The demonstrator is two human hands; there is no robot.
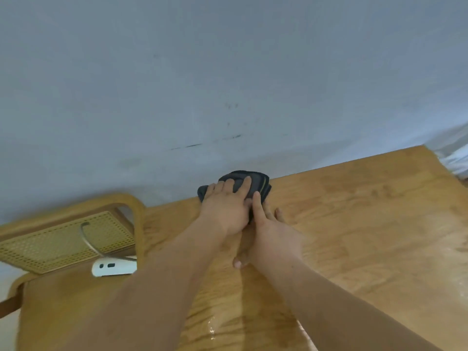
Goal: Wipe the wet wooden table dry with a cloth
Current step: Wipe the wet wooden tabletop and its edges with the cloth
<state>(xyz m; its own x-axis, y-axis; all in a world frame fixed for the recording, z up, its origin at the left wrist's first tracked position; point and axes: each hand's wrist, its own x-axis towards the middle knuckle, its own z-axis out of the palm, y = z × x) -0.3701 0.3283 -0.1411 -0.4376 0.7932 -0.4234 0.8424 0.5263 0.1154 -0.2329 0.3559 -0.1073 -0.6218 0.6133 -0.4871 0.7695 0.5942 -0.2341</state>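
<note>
Dark grey cloth [259, 183], bunched into a pad, lies at the far edge of the wooden table [367, 224], close against the pale wall [228, 72]. The left hand [226, 209] lies flat on the cloth, fingers straight and slightly spread, pressing it down. The right hand [272, 236] rests just beside it, likewise flat, its index finger touching the near side of the cloth and its other fingers and thumb on bare wood. A darker damp band runs between the forearms, with bright water glints [211, 330] near the bottom edge of the view. The step in hand appears to be a wiping stroke at the far limit of reach. The next move probably calls for drawing the pad back along the damp band under even pressure, with a fresh face of the cloth turned down. A cane-backed chair [68, 239] carrying a white device [114, 267] stands to the left.
</note>
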